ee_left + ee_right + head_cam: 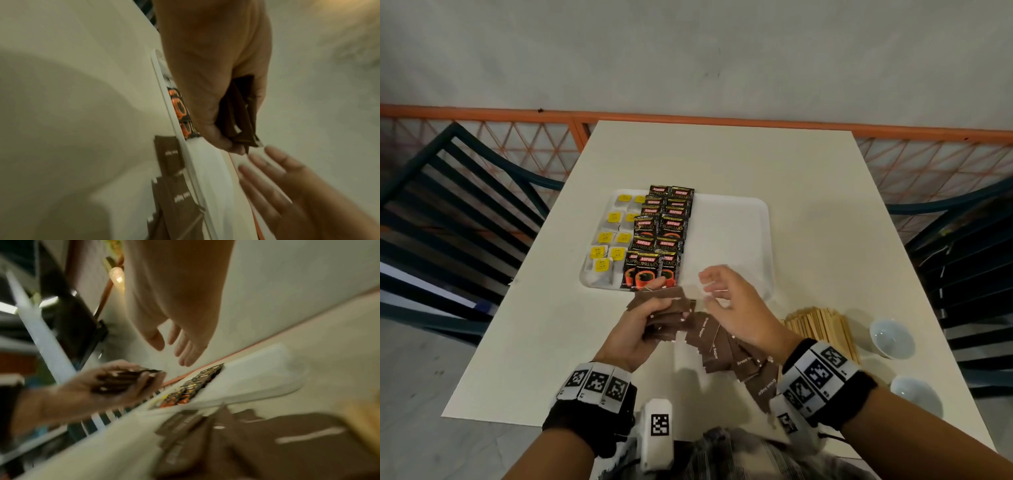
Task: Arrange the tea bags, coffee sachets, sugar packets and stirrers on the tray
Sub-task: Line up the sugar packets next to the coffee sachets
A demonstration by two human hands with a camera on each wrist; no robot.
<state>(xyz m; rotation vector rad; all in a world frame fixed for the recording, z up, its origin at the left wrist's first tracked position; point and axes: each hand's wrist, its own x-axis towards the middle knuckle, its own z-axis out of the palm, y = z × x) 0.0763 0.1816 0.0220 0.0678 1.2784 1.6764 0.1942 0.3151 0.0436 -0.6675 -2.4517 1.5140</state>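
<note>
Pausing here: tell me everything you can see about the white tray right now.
The tray is white, rectangular with rounded corners and a low raised rim, plastic by the look. It lies flat mid-table. Its left side holds two columns of tea bags with yellow tags, then overlapping rows of black coffee sachets; the right half is bare. The right hand, open, hovers over its near edge; whether it touches is unclear.

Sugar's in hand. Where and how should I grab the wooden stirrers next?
Judging by their pose, grip the wooden stirrers across the middle of the bundle, coming from above with the free right hand. They lie flat, side by side on the table, so a pinch across their width should gather several.
</note>
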